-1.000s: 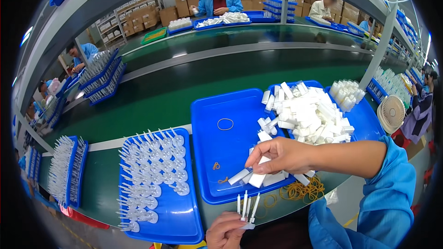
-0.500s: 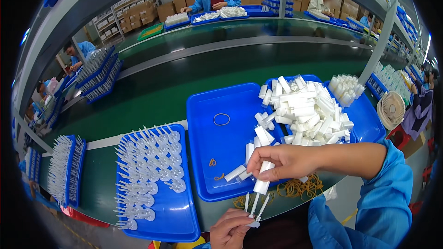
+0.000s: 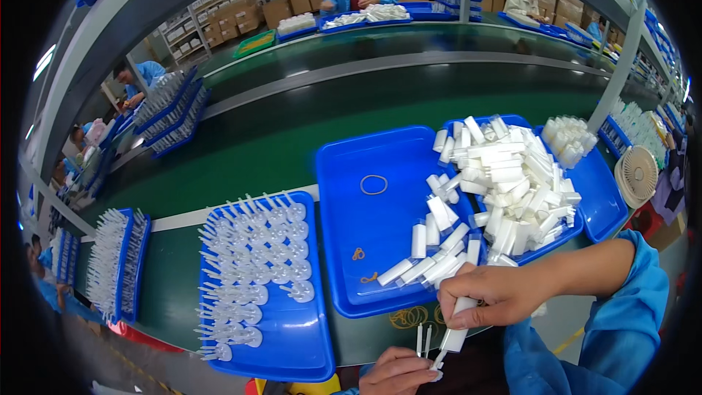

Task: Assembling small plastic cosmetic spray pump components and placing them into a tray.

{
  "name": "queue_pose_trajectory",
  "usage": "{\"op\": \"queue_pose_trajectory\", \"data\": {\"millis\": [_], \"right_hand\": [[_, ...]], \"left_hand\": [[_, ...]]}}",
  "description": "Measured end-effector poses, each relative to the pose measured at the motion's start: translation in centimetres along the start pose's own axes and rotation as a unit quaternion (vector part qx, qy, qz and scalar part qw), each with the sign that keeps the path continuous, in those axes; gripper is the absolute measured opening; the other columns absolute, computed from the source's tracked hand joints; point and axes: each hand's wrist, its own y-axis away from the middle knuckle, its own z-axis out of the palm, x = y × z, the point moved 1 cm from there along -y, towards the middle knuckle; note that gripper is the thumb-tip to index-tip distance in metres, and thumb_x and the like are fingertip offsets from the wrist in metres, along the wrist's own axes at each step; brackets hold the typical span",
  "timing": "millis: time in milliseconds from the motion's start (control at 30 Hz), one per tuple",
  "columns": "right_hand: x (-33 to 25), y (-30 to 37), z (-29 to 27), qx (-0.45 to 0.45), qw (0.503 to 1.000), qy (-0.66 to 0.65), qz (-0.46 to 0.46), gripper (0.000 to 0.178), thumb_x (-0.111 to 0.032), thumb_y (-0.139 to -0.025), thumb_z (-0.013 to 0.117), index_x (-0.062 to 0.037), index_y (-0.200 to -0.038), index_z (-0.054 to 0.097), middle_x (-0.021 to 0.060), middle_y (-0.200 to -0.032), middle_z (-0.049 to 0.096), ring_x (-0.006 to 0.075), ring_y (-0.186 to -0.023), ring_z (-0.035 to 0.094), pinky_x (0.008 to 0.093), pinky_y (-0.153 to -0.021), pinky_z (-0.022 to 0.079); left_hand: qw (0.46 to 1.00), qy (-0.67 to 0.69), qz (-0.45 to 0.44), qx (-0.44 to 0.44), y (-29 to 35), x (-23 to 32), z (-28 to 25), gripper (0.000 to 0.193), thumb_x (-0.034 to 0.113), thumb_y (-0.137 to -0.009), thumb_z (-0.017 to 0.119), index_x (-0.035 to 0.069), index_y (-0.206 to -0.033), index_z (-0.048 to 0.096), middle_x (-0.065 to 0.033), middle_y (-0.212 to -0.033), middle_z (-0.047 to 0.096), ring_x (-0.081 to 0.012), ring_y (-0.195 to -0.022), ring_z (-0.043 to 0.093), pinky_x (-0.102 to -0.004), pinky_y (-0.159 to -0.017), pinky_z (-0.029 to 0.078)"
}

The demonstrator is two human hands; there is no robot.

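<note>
My left hand [image 3: 398, 373], at the lower edge, pinches the base of a small white plastic piece with thin upright prongs [image 3: 423, 341]. Its base is mostly hidden by my fingers. My right hand [image 3: 501, 294] grips a white cylindrical tube [image 3: 455, 335] from above, held at a slant. The tube's lower end sits around or against one prong; I cannot tell how deep it goes. Two other prongs stand bare beside it. Behind my right hand, a heap of white tubes with clear wrapping [image 3: 515, 168] fills a tray and spills into the blue tray [image 3: 338, 197] beside it.
A blue tray [image 3: 289, 355] at the left bears rows of clear round bases with prongs [image 3: 256, 249]. Rubber bands [image 3: 409, 317] lie by the near tray edge. Stacked trays [image 3: 135, 267] stand far left. A beige fan [image 3: 638, 174] is at the right. People work across the green conveyor [image 3: 292, 110].
My right hand has moved the tube down toward my left hand, and less of the prong below it shows. The whole view has shifted, so the trays appear further right.
</note>
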Motion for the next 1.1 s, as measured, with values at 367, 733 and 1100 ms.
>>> {"op": "queue_pose_trajectory", "data": {"millis": [367, 733, 1100], "right_hand": [[-1.7, -2.0, 3.1, -0.048, 0.995, 0.067, -0.051, 0.018, -0.023, -0.088, 0.055, -0.0093, -0.098, 0.05, 0.0072, -0.091, 0.055, 0.0236, -0.086, 0.054, 0.0362, -0.079, 0.033], [5.9, -9.7, 0.4, -0.091, 0.872, 0.481, 0.008, 0.032, -0.013, -0.067, 0.064, -0.0025, -0.096, 0.056, 0.0139, -0.095, 0.061, 0.028, -0.091, 0.059, 0.0393, -0.077, 0.047], [4.3, -8.8, -2.1, 0.042, 0.887, 0.426, -0.174, 0.02, -0.014, -0.074, 0.062, -0.0104, -0.094, 0.06, 0.0055, -0.09, 0.058, 0.022, -0.09, 0.055, 0.0346, -0.08, 0.037]], "left_hand": [[0.988, 0.09, -0.072, 0.098, 2.6, -0.5, 0.1, 0.022, -0.003, -0.075, 0.064, 0.0, -0.095, 0.057, -0.0165, -0.104, 0.047, -0.0201, -0.087, 0.053, -0.0301, -0.077, 0.043], [0.978, 0.091, -0.033, 0.184, 1.4, -1.4, -1.8, 0.026, -0.006, -0.08, 0.057, 0.005, -0.101, 0.047, -0.0187, -0.117, 0.051, -0.0284, -0.121, 0.039, -0.0452, -0.104, 0.021], [0.969, 0.115, -0.12, 0.183, 1.6, -1.8, -1.9, 0.018, -0.003, -0.075, 0.066, 0.0, -0.092, 0.063, -0.0156, -0.105, 0.059, -0.0289, -0.117, 0.041, -0.0391, -0.093, 0.036]]}}
